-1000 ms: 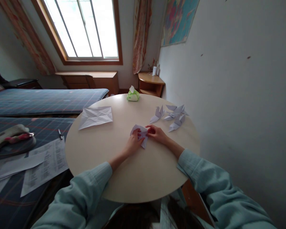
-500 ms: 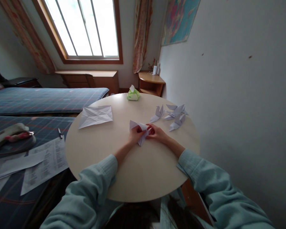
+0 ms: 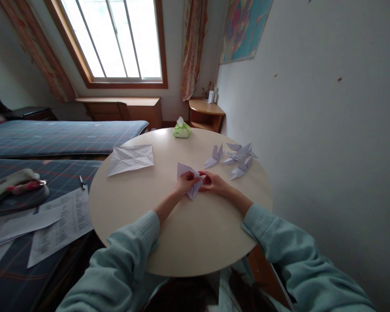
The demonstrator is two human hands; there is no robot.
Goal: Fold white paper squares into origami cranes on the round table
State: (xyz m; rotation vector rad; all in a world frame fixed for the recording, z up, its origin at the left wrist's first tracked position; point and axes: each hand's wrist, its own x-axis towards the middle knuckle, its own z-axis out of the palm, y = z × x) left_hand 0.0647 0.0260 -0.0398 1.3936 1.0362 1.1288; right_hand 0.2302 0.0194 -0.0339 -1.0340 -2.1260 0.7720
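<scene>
Over the middle of the round table (image 3: 169,242), a partly folded sheet of white paper (image 3: 194,192) is held between both hands. My left hand (image 3: 184,182) is closed on its left side, thumb on top. At the right edge, my right hand (image 3: 213,183) pinches the paper with thumb and curled fingers. The paper's lower tip points toward me, and its upper left corner stands up past my left fingers. Several folded paper birds (image 3: 242,167) lie beyond my right hand. A creased, unfolded paper sheet (image 3: 131,159) rests at the table's left.
A green tissue pack (image 3: 181,130) stands at the table's far edge. Left of the table, a bed (image 3: 68,167) holds printed sheets (image 3: 63,223), a pen (image 3: 82,182) and a pale bag-like object (image 3: 16,186). A white wall (image 3: 328,143) rises on the right.
The paper's upper flap, curled over before, now stands flatter and more upright near my left fingers. Both hands stay in almost the same place, still on the paper.
</scene>
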